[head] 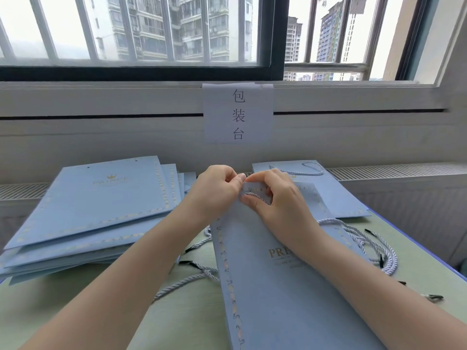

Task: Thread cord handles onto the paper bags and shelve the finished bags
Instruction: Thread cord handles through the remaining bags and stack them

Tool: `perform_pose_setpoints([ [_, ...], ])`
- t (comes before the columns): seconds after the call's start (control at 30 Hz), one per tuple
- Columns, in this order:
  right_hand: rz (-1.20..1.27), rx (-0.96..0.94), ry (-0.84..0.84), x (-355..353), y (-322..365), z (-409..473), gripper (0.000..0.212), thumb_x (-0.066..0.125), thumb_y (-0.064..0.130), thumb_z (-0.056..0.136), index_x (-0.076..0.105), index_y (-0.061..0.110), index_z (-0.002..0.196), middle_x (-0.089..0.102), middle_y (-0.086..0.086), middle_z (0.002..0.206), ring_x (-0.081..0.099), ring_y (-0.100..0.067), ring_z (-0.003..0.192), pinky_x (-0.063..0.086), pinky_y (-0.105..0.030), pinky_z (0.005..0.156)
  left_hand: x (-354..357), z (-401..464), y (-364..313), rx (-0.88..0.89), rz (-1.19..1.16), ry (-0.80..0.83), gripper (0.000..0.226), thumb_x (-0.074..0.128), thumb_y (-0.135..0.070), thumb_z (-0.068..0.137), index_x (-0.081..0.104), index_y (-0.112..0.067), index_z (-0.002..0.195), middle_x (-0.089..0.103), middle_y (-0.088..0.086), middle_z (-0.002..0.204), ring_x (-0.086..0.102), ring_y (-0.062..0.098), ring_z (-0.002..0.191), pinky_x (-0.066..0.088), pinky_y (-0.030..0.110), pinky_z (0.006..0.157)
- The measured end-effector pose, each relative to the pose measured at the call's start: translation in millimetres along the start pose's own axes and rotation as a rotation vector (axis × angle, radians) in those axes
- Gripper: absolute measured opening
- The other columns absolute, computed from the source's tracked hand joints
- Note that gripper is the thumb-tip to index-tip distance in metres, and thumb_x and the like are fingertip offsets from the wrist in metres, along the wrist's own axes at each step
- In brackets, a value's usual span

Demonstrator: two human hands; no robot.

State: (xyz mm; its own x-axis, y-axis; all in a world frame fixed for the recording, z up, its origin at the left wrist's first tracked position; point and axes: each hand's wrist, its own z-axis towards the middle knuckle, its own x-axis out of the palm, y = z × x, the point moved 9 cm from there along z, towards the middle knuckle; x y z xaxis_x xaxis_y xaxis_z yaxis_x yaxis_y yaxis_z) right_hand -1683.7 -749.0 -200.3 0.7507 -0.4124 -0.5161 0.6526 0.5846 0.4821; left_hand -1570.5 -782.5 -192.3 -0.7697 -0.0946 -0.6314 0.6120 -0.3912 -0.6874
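Pinching the top edge of a pale blue paper bag (pixel 278 286) at the centre of the frame, the left hand (pixel 217 190) is curling its fingers over the rim while the right hand (pixel 275 198) is gripping the same rim just beside it, thumb and fingers closed around a loop of white twisted cord (pixel 255 195) that is lying against the bag's upper edge. The bag is lying flat and slanting from the hands down toward the lower right of the frame, gold lettering showing under the right forearm. Loose cords (pixel 366 238) with black tips are trailing on the green table (pixel 182 311) to the right of the bag and under its left edge. A fanned stack of flat bags (pixel 101 205) is sitting at the left of the frame, and a bag with its cord handle fitted (pixel 336 188) is lying behind the hands at right centre. A paper sign (pixel 237 112) is hanging on the wall under the window at upper centre.
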Motion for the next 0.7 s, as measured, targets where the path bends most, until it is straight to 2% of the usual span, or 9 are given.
perform_pose_setpoints([
  [0.13, -0.023, -0.061, -0.045, -2.5, 6.0, -0.7, 0.024, 0.072, 0.020, 0.081, 0.064, 0.014, 0.103, 0.041, 0.024, 0.084, 0.034, -0.002, 0.083, 0.028, -0.003, 0.079, 2.0, -0.9, 1.3, -0.017, -0.038, 0.030, 0.038, 0.044, -0.032, 0.099, 0.049, -0.008, 0.069, 0.036, -0.002, 0.060, 0.034, 0.013, 0.053, 0.027, 0.026, 0.051],
  [0.23, -0.026, -0.063, -0.032, -0.1, 6.8, -0.3, 0.026, 0.073, 0.021, 0.080, 0.063, 0.013, 0.104, 0.043, 0.022, 0.086, 0.035, -0.002, 0.087, 0.028, -0.003, 0.080, 0.4, -1.5, 4.8, -0.068, -0.201, 0.063, 0.047, 0.041, -0.038, 0.100, 0.047, -0.011, 0.062, 0.042, 0.003, 0.062, 0.039, 0.015, 0.053, 0.033, 0.025, 0.054],
  [0.3, -0.022, -0.076, -0.029, 1.0, 7.9, -0.8, 0.027, 0.073, 0.022, 0.079, 0.063, 0.013, 0.103, 0.045, 0.018, 0.087, 0.036, -0.003, 0.088, 0.029, -0.004, 0.080, -1.0, -1.9, 7.0, -0.095, -0.225, 0.067, 0.050, 0.040, -0.041, 0.099, 0.046, -0.011, 0.059, 0.044, 0.004, 0.060, 0.041, 0.015, 0.050, 0.034, 0.023, 0.052],
  [0.43, -0.005, -0.093, -0.018, 3.1, 9.5, -1.8, 0.030, 0.073, 0.025, 0.079, 0.063, 0.014, 0.105, 0.043, 0.025, 0.088, 0.036, 0.002, 0.085, 0.030, -0.004, 0.080, -2.3, -1.9, 10.4, -0.109, -0.195, 0.063, 0.048, 0.040, -0.043, 0.099, 0.049, -0.006, 0.070, 0.038, 0.009, 0.064, 0.035, 0.019, 0.057, 0.029, 0.027, 0.054],
  [0.57, 0.013, -0.091, -0.022, 3.3, 6.2, -2.4, 0.027, 0.067, 0.028, 0.079, 0.061, 0.015, 0.102, 0.043, 0.026, 0.087, 0.041, 0.009, 0.084, 0.031, -0.004, 0.077, -4.1, -2.0, 8.0, -0.059, -0.145, 0.029, 0.047, 0.039, -0.040, 0.099, 0.038, -0.008, 0.064, 0.025, 0.001, 0.055, 0.024, 0.014, 0.049, 0.020, 0.023, 0.047],
  [0.63, 0.000, -0.106, -0.025, 3.5, 4.9, -3.1, 0.020, 0.066, 0.025, 0.081, 0.060, 0.014, 0.096, 0.046, 0.021, 0.089, 0.042, 0.004, 0.082, 0.032, -0.005, 0.075, -5.0, -2.1, 4.2, -0.011, -0.094, -0.008, 0.048, 0.039, -0.035, 0.101, 0.028, -0.014, 0.059, 0.020, -0.004, 0.052, 0.018, 0.009, 0.044, 0.017, 0.023, 0.045],
  [0.7, -0.022, -0.130, -0.030, 3.7, 5.1, -3.8, 0.013, 0.065, 0.023, 0.082, 0.061, 0.013, 0.090, 0.052, 0.010, 0.095, 0.044, -0.002, 0.084, 0.032, -0.006, 0.076, -4.8, -1.4, 2.9, 0.015, -0.071, -0.027, 0.046, 0.036, -0.030, 0.102, 0.028, -0.014, 0.059, 0.023, -0.002, 0.054, 0.021, 0.012, 0.047, 0.020, 0.028, 0.051],
])
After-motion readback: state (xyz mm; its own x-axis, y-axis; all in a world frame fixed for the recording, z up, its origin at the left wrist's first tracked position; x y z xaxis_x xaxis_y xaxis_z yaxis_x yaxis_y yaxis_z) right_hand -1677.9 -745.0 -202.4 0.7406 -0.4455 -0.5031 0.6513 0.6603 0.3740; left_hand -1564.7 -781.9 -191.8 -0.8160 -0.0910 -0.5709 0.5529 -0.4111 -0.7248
